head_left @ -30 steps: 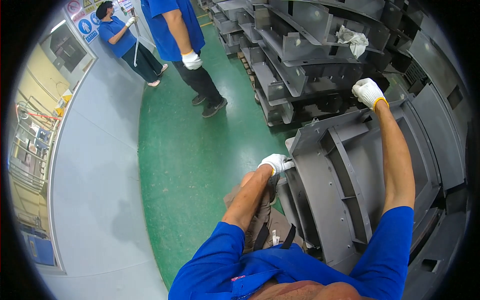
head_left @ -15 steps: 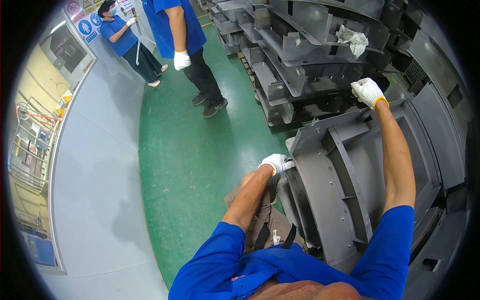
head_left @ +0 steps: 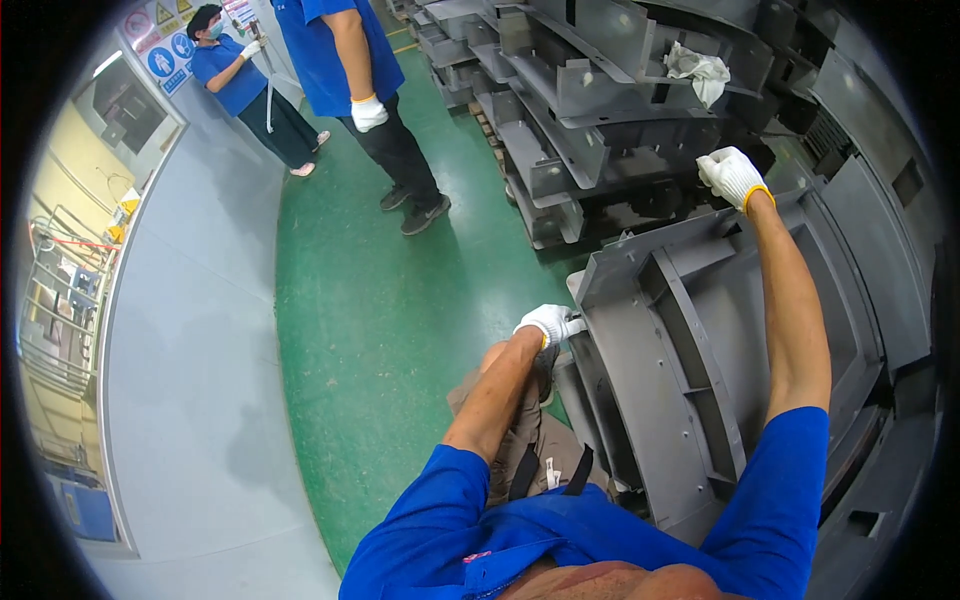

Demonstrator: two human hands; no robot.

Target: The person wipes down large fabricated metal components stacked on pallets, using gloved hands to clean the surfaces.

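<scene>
A large grey metal panel (head_left: pixel 645 400) with a curved rib and rows of small holes lies in front of me, on the right. My left hand (head_left: pixel 548 322), in a white knit glove, is closed on the panel's left edge near its corner. At the panel's far edge, my right hand (head_left: pixel 733 178) is curled into a closed shape, also gloved in white with a yellow cuff. What its fingers hold, if anything, is hidden. More grey metal parts (head_left: pixel 590 400) sit under the panel's left side.
Stacked grey metal parts (head_left: pixel 560 150) stand ahead, with a white cloth (head_left: pixel 700 72) on them. Further panels (head_left: pixel 875 260) line the right. A co-worker in blue (head_left: pixel 345 60) stands on the green floor (head_left: pixel 400 330); another (head_left: pixel 240 80) is by the grey wall (head_left: pixel 200 350).
The view has shifted slightly. The nearer co-worker's gloved hand hangs a little differently. Both of my hands stay almost in place at the panel.
</scene>
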